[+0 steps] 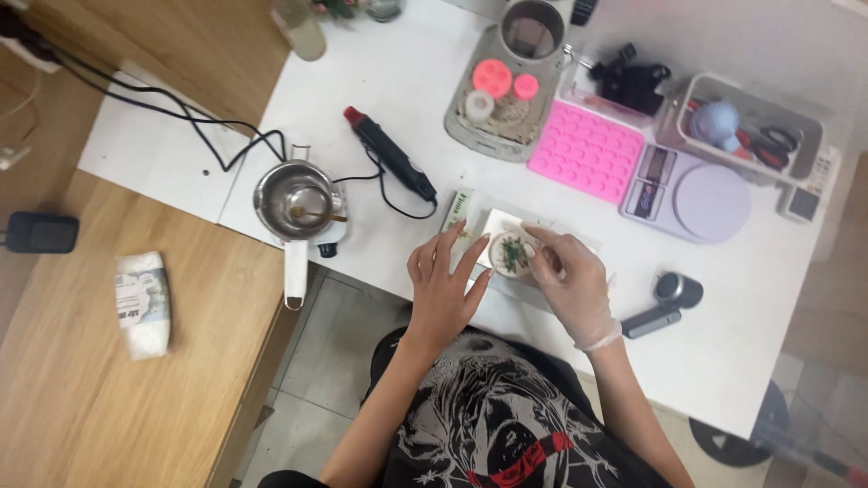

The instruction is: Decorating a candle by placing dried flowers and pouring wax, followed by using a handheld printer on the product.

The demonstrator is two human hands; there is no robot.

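A small round disc with green bits set in it lies on a clear plastic sheet on the white table. My right hand, in a thin clear glove, rests fingertips on the disc's right and upper edge. My left hand is bare, fingers spread, its fingertips touching the sheet just left of the disc. A small green-and-white packet peeks out above my left fingers.
A metal melting pot with a white handle stands at the table's left edge, a black heat tool with a cord beside it. A pink silicone mould, a lilac scale, a clear tool box and a grey base with pink moulds sit behind.
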